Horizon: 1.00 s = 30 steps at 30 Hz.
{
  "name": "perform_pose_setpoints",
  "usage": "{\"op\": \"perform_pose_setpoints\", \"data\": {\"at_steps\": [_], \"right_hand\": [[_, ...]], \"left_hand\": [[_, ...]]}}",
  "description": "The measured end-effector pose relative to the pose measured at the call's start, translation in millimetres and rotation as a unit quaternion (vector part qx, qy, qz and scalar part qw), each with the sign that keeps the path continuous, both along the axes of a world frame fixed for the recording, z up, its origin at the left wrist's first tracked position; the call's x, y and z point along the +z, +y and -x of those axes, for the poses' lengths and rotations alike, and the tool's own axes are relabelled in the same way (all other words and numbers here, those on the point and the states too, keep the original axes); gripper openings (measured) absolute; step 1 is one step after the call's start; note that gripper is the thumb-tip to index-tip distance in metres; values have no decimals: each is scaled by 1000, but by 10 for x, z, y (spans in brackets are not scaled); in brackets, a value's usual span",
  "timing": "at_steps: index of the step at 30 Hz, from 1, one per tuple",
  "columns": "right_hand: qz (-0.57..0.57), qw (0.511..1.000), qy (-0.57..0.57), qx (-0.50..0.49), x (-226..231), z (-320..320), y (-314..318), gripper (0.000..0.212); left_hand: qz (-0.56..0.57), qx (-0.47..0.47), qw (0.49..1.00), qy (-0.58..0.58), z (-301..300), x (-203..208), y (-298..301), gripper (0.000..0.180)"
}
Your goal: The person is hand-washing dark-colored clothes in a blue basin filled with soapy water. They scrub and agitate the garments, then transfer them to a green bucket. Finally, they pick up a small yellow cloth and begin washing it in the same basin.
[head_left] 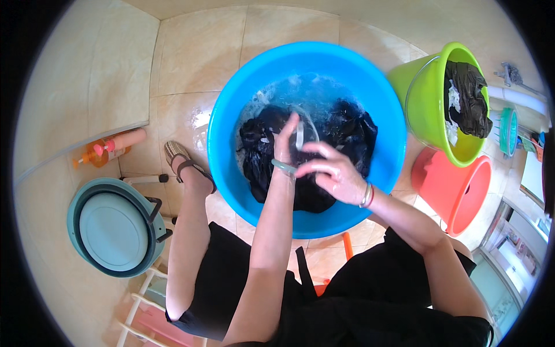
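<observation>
A large blue basin (pixel 218 150) holds soapy water and soaked black clothes (pixel 260 165). My left hand (pixel 283 143) is over the clothes, seen edge-on, one digit stretched forward and the others mostly hidden; it grips nothing that I can see. A pale green bangle (pixel 284 167) circles the left wrist. Beside it is my right hand (pixel 342 176), wet, fingers apart and empty, its fingertips close to the bangle; whether they touch cannot be told. A whitish strip (pixel 300 137), perhaps a strap, shows just right of the left hand.
At the right stand a lime-green bucket (pixel 425 87) with a black plastic bag (pixel 467 98) in it and a coral-red bucket (pixel 442 185). A grey-green folding basin (pixel 113 231) and bottles (pixel 110 149) are at the left. My sandalled foot (pixel 185 162) rests near the blue basin.
</observation>
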State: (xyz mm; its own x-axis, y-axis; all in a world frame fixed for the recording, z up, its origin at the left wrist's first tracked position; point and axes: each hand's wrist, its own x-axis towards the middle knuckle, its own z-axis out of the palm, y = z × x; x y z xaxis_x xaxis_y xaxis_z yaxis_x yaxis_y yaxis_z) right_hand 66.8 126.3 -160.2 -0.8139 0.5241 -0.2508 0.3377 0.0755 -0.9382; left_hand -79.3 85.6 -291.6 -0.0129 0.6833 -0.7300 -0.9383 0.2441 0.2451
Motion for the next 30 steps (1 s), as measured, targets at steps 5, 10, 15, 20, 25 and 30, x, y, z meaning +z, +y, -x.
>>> {"op": "perform_pose_setpoints", "data": {"at_steps": [5, 10, 15, 20, 25, 30], "right_hand": [[256, 946, 49, -191, -146, -424, 117, 34], [-325, 922, -132, -166, -249, -62, -166, 35], [-322, 932, -118, -116, -1140, 422, -353, 13], [-344, 899, -269, -40, -1800, 303, 289, 23], [-411, 862, -297, -16, -1639, 342, 220, 20], [-375, 902, -207, 46, -976, 6, -460, 17]], "left_hand": [[16, 102, 994, -43, -427, -176, -176, 43], [136, 97, 986, -15, -740, -443, -125, 52], [-96, 228, 966, -76, -878, -1328, -606, 32], [247, 160, 952, 78, -864, -790, -45, 49], [245, -95, 942, 208, -674, -1004, -142, 48], [185, 27, 982, -38, -500, -863, -107, 36]]}}
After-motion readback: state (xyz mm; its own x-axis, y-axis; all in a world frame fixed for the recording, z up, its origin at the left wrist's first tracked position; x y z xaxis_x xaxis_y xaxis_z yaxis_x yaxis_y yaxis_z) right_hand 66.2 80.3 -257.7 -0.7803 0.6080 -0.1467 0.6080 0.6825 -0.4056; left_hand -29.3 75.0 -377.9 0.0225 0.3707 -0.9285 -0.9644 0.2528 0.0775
